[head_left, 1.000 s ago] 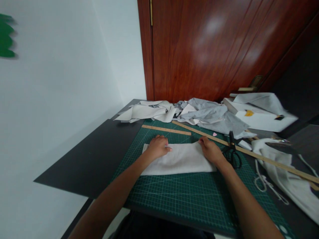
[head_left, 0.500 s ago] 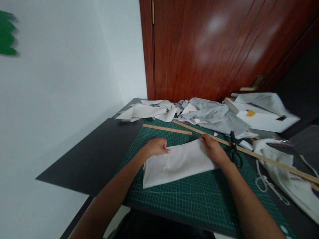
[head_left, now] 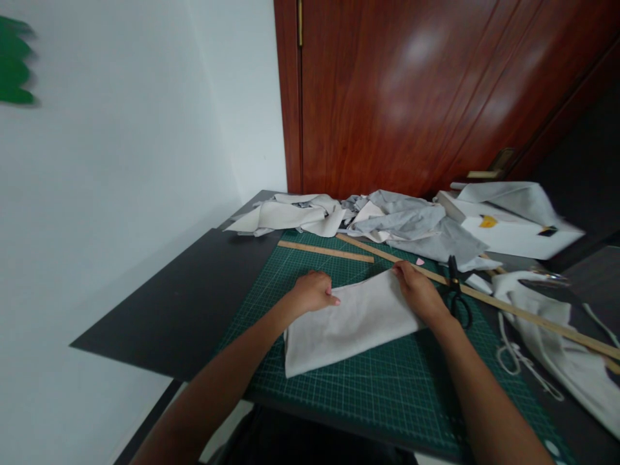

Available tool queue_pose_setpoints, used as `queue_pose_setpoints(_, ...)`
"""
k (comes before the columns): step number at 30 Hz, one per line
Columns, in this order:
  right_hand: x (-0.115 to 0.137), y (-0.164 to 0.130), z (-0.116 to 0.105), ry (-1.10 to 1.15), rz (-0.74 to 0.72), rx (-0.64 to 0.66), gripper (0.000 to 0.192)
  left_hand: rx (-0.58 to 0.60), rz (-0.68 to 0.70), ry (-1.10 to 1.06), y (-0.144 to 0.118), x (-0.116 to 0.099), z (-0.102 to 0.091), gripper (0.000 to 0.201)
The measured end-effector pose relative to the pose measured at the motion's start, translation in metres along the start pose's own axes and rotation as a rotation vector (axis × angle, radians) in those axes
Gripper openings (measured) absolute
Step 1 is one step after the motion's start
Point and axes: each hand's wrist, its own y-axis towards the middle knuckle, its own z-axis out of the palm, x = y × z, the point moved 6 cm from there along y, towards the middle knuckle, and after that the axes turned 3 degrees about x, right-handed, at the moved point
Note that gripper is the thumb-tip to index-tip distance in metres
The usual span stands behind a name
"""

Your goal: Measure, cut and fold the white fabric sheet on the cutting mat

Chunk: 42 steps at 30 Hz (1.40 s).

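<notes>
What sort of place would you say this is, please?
Probably a home sewing or craft corner: a green cutting mat on a dark table by a wooden door, with scissors, wooden rulers and fabric scraps. Both hands rest on a white cloth.

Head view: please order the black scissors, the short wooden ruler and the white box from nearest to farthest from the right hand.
From the right hand:
1. Black scissors, just to its right on the green mat.
2. Short wooden ruler, beyond it to the left.
3. White box, far right at the table's back.
</notes>
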Motion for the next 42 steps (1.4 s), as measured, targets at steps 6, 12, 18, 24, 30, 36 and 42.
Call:
queue_pose_setpoints(6, 0.0, -0.001, 0.0, 0.003, 0.018, 0.003, 0.027, 0.017, -0.058, -0.05, 0.002, 0.002, 0.002, 0.02)
queue_pose_setpoints(12, -0.005, 0.0, 0.003, 0.023, 0.02, -0.005, 0.031, -0.022, -0.054, -0.032, 0.002, 0.006, 0.0, 0.019)
queue_pose_setpoints(18, -0.008, 0.001, 0.002, -0.023, 0.078, -0.047, 0.033, -0.088, -0.087, 0.001, 0.001, 0.008, 0.001, 0.017)
queue_pose_setpoints(24, -0.012, 0.001, 0.009, -0.05, 0.139, -0.001, 0.03, -0.149, -0.013, 0.06, -0.004, 0.0, -0.003, 0.038)
queue_pose_setpoints(30, -0.014, 0.005, 0.017, -0.018, 0.124, 0.029, 0.025, -0.048, 0.448, 0.094, -0.008, -0.031, 0.011, 0.064)
queue_pose_setpoints(36, -0.023, 0.007, 0.017, 0.027, 0.176, 0.016, 0.03, 0.048, 0.501, 0.067, -0.016, -0.049, 0.042, 0.092)
queue_pose_setpoints(42, -0.034, 0.007, 0.015, 0.077, 0.248, 0.06, 0.026, 0.043, 0.45, 0.075, -0.021, -0.053, 0.041, 0.096)
